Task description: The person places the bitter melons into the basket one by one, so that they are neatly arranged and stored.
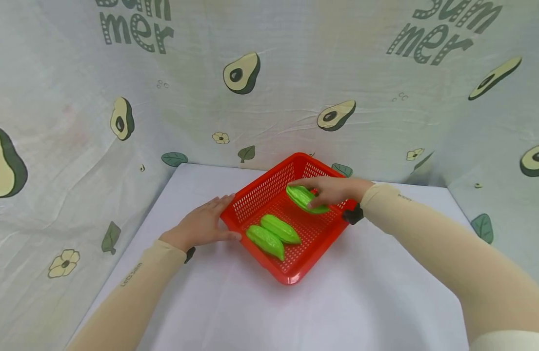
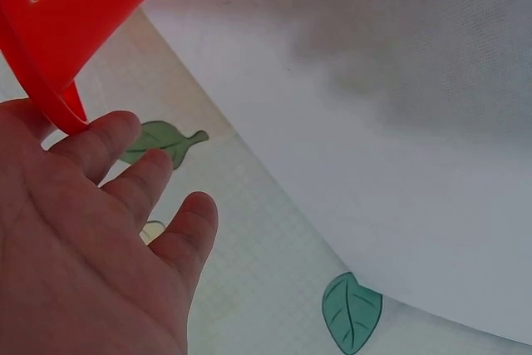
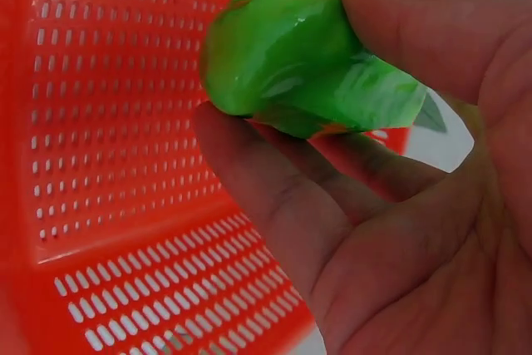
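A red plastic basket [image 1: 269,187] with slotted walls and floor stands on the white table. My right hand [image 1: 332,189] holds a bright green ribbed star fruit [image 1: 302,196] over the basket's far right part. In the right wrist view, thumb and fingers pinch this star fruit [image 3: 283,51] from opposite sides. Two similar fruits, a rear one [image 1: 280,229] and a front one [image 1: 266,242], lie side by side in the basket's near left part. At the left corner, my left hand [image 1: 203,222] touches the rim with fingers extended and spread; its thumb lies along the near side.
White cloth covers the table [image 1: 216,302]. Behind and beside it hangs a pale curtain [image 1: 278,126] printed with avocados, leaves and lettering. Beige sleeves cover both forearms, and a dark strap piece [image 1: 353,214] shows at the right wrist, close to the basket's rim.
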Demonstrator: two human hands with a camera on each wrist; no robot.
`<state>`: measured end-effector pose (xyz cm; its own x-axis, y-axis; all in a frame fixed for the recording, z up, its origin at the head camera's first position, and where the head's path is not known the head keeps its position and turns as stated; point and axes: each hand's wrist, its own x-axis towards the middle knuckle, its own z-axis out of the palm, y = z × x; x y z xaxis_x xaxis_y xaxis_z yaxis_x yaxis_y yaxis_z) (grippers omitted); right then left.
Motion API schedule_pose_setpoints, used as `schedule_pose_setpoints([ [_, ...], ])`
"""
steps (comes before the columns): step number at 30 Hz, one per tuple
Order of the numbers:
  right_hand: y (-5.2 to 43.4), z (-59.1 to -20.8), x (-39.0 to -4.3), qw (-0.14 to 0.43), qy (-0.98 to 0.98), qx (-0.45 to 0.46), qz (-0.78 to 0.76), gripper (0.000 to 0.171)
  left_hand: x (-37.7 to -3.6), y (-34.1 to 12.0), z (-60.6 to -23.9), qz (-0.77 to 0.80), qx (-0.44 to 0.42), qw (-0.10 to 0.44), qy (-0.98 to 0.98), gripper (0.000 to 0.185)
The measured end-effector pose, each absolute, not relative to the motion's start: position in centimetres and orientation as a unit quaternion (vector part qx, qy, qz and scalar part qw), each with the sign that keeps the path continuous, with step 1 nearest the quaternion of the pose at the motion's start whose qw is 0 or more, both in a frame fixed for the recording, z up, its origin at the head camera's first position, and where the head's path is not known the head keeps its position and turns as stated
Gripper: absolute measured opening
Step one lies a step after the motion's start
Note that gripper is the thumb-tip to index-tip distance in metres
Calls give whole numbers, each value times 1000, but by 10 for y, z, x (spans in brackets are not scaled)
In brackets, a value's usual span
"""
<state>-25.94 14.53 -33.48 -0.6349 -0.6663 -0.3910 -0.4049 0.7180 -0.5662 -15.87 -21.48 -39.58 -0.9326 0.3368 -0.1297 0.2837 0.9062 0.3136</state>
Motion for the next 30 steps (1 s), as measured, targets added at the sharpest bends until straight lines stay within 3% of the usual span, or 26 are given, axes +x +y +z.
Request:
schedule_pose_setpoints([
  [12,107,-361,-268,391,857,-292,-167,73,-162,-216,-401,143,159,92,973,124],
  [30,96,-377,-260,416,849,-285,-158,79,-162,-215,-398,143,165,89,972,124],
])
